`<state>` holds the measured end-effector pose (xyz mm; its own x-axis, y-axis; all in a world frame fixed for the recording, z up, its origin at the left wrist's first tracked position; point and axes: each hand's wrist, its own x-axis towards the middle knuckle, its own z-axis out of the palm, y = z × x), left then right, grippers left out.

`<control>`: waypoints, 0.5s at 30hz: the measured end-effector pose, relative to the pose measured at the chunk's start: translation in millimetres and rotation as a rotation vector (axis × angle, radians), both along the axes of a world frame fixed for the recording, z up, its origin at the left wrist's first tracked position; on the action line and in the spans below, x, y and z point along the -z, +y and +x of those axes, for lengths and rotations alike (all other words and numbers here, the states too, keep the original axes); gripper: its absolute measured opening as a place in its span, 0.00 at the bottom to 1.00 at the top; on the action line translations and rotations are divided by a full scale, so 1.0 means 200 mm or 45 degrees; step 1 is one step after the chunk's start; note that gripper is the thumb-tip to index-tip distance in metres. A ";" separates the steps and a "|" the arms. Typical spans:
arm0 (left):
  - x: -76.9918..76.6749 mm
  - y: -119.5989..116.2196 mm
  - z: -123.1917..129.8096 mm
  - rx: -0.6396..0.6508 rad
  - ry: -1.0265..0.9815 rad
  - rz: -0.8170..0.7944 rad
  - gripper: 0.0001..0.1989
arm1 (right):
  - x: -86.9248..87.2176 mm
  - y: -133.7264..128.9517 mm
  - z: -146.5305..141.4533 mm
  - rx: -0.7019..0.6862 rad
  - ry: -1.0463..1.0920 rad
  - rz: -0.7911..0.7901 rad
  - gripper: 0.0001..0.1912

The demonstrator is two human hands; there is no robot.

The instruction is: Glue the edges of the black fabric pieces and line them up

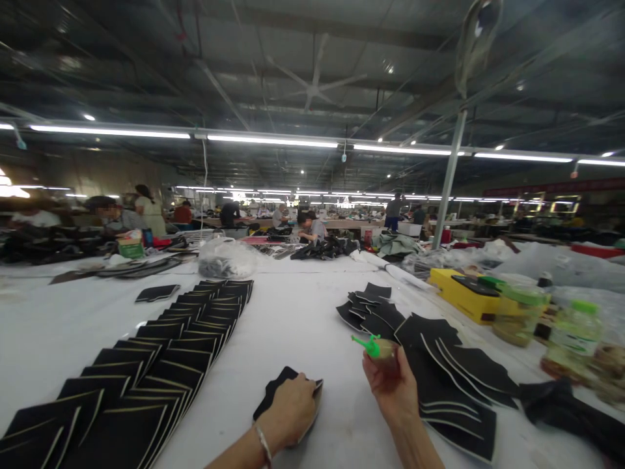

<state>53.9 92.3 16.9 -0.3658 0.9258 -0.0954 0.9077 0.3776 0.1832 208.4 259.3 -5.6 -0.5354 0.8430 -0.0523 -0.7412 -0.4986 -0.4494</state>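
My left hand (291, 407), with a bracelet at the wrist, is closed on a black cut piece (274, 389) with a pale edge. The piece lies on the white table in front of me, its right side curled up under my fingers. In my right hand (396, 391) is a small squeeze bottle (389, 354) with a green nozzle (370, 345), held above the table and pointing left. Its fingers wrap round the bottle. Beside that hand, to the right, lies a loose pile of black pieces (454, 384).
Overlapping rows of black pieces (166, 371) run along the left, with a single piece (157, 293) beyond. A clear plastic bag (227, 257) sits farther back. At right stand a yellow box (461, 296), a jar (518, 312) and a green-capped bottle (576, 335). Several people work in the background.
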 end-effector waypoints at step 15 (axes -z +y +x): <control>0.09 -0.03 -0.15 0.114 -0.521 0.101 0.24 | -0.16 -0.23 0.15 0.243 -0.668 0.764 0.23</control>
<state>24.3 86.7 -0.2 -0.2303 0.9625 -0.1430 0.7829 0.2706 0.5602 238.5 213.4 27.0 -0.4109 0.8814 0.2332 -0.4085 0.0506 -0.9113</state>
